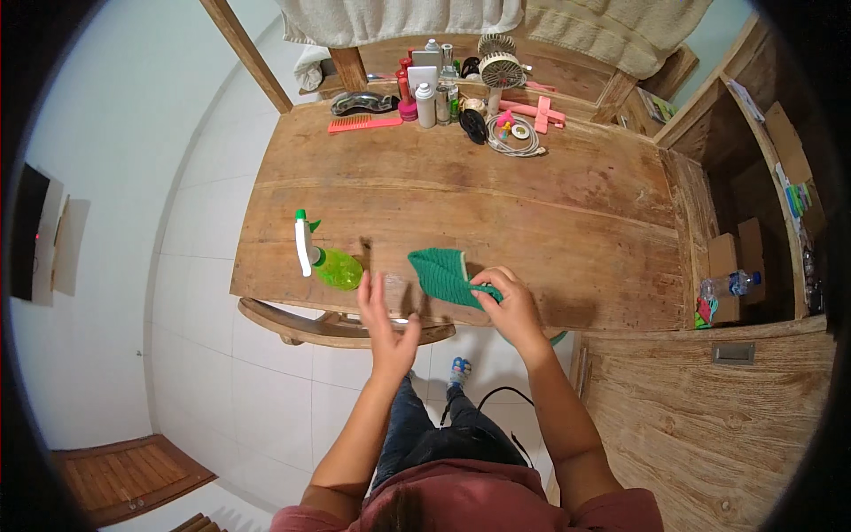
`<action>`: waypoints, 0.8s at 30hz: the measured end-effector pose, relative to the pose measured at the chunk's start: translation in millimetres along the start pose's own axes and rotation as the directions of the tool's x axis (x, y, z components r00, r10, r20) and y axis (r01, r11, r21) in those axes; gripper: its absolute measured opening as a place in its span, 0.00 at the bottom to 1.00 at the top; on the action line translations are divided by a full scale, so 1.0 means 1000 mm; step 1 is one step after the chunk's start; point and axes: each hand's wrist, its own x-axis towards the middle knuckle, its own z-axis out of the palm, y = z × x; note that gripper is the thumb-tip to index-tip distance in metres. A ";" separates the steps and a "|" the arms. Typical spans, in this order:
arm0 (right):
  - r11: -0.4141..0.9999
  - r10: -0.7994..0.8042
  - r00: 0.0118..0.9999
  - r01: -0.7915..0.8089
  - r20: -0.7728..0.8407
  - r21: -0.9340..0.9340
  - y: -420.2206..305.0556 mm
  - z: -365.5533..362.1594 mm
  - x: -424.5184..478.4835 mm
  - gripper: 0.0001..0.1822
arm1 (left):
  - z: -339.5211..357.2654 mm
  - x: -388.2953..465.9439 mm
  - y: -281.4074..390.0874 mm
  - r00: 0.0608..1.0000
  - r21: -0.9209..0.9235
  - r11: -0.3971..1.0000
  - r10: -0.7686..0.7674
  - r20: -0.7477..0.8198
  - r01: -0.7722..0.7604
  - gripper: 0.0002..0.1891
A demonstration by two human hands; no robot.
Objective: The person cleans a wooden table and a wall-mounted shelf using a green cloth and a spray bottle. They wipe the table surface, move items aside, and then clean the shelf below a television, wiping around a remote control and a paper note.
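Note:
Pinched between the thumb and fingers of my right hand (510, 307) is the corner of a green ribbed cloth (442, 274). The cloth is folded and spreads leftward over the front part of the wooden table (465, 206). My left hand (387, 327) holds nothing, its fingers apart, at the table's front edge. Just beyond its fingertips is a spray bottle (338, 268) of clear yellow-green plastic, with a white and green trigger head. Whether the left fingertips touch the bottle I cannot tell.
Along the table's back are a pink comb (365, 124), several bottles, a handheld fan (501, 72) and a coiled white cable (515, 141). A wooden chair (346, 329) stands at the front edge. Open shelves (738, 186) with cardboard boxes adjoin on the right.

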 end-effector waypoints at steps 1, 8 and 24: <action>0.999 -0.033 0.999 0.033 0.041 0.016 -0.014 -0.008 0.000 0.08 | -0.001 0.012 0.015 0.994 0.052 0.993 0.110 0.008 -0.111 0.45; 0.990 0.029 1.000 -0.027 -0.008 0.138 -0.060 -0.047 -0.010 0.07 | -0.011 0.038 0.034 0.811 -0.693 0.433 -0.204 0.548 0.577 0.38; 0.979 -0.189 0.982 0.189 -0.013 0.073 -0.098 -0.072 0.034 0.08 | -0.064 0.079 0.080 0.881 -0.114 0.879 0.470 0.050 -0.462 0.41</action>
